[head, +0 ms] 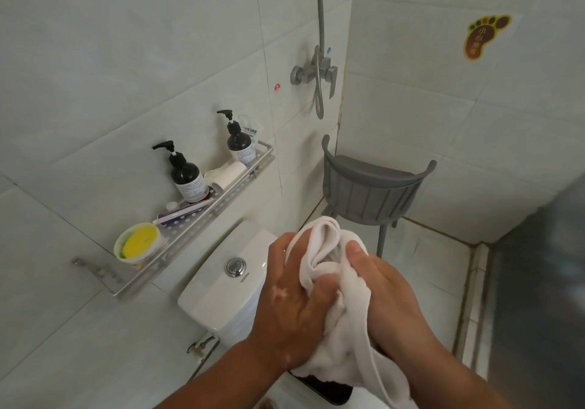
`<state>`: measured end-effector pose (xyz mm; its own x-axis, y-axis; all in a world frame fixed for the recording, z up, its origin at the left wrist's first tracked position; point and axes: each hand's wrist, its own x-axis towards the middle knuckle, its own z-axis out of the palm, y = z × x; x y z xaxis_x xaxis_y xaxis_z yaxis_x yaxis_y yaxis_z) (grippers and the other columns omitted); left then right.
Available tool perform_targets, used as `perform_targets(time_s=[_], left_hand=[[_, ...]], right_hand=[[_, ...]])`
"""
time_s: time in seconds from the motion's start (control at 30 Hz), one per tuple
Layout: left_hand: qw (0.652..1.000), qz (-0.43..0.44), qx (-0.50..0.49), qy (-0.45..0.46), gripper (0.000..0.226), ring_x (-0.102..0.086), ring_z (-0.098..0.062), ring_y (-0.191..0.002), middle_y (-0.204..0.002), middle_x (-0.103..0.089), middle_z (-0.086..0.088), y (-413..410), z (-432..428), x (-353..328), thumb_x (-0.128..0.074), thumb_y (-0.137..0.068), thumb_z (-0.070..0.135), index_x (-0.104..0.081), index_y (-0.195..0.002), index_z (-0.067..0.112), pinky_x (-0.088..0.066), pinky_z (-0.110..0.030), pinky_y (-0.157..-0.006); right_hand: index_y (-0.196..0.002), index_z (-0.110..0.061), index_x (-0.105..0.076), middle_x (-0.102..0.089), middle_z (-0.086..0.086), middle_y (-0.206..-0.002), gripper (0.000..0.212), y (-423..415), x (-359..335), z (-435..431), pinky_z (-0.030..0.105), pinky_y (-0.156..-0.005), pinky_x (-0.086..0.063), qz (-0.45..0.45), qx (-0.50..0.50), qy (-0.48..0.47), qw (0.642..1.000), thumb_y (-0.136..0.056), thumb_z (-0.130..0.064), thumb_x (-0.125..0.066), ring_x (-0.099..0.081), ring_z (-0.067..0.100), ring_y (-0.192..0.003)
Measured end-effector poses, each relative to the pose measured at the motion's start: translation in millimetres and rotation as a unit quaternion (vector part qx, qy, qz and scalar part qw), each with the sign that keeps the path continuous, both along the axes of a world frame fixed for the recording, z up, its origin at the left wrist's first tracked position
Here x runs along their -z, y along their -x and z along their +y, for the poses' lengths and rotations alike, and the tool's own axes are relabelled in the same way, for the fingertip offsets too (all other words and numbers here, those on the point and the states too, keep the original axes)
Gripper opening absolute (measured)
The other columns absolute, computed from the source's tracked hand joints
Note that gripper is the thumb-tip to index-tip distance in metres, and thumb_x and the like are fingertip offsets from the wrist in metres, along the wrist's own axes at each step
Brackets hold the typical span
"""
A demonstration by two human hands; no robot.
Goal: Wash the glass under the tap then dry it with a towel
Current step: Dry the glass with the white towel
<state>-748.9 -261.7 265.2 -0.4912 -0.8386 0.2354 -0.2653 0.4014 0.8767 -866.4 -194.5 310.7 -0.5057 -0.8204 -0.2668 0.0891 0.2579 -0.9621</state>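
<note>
A white towel [329, 285] is bunched between both my hands, low in the middle of the head view, above the toilet. My left hand [292, 298] wraps round the towel's left side, fingers curled over the cloth. My right hand [380, 285] grips the right side, its thumb pressed into the folds near the top. The glass is hidden; no part of it shows outside the towel. The loose end of the towel hangs down past my right wrist.
A white toilet tank [221, 294] stands under my hands. A metal wall shelf [202, 218] on the left holds two pump bottles, paper rolls, a toothpaste tube and a yellow-lidded tub. A shower mixer [316, 71] is on the wall; a grey chair [370, 193] fills the corner.
</note>
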Motion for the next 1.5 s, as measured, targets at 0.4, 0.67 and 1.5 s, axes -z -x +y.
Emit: perform_targets(time_s=[0.4, 0.67, 1.5], left_hand=[[0.996, 0.032, -0.064, -0.059, 0.022, -0.063, -0.010, -0.105, -0.108, -0.064, 0.010, 10, -1, -21, -0.038, -0.089, 0.066, -0.052, -0.104, 0.056, -0.052, -0.028, -0.089], [0.994, 0.020, -0.070, -0.079, 0.047, -0.064, -0.002, -0.106, -0.111, -0.069, 0.011, 6, -21, -33, -0.039, -0.091, 0.069, -0.063, -0.113, 0.036, -0.051, -0.025, -0.094], [0.989, -0.059, -0.077, 0.115, 0.046, -0.068, -0.014, -0.091, -0.096, -0.075, 0.005, 6, -26, -41, -0.036, -0.101, 0.050, -0.070, -0.109, 0.020, -0.053, -0.030, -0.084]], right_hand=[[-0.113, -0.059, -0.060, -0.069, -0.032, -0.112, 0.025, -12, 10, 4, 0.018, -0.091, -0.053, 0.102, -0.054, 0.098, 0.988, -0.094, -0.053, -0.044, -0.067, -0.003, -0.107], [-0.119, -0.049, -0.063, -0.070, -0.029, -0.113, 0.030, -26, 11, 8, 0.012, -0.085, -0.049, 0.060, -0.020, 0.121, 0.991, -0.101, -0.047, -0.039, -0.065, -0.007, -0.108], [-0.119, -0.031, -0.069, -0.077, -0.011, -0.111, 0.042, -13, 9, 10, 0.027, -0.088, -0.055, 0.037, 0.011, 0.135, 0.990, -0.089, -0.053, -0.051, -0.072, 0.009, -0.105]])
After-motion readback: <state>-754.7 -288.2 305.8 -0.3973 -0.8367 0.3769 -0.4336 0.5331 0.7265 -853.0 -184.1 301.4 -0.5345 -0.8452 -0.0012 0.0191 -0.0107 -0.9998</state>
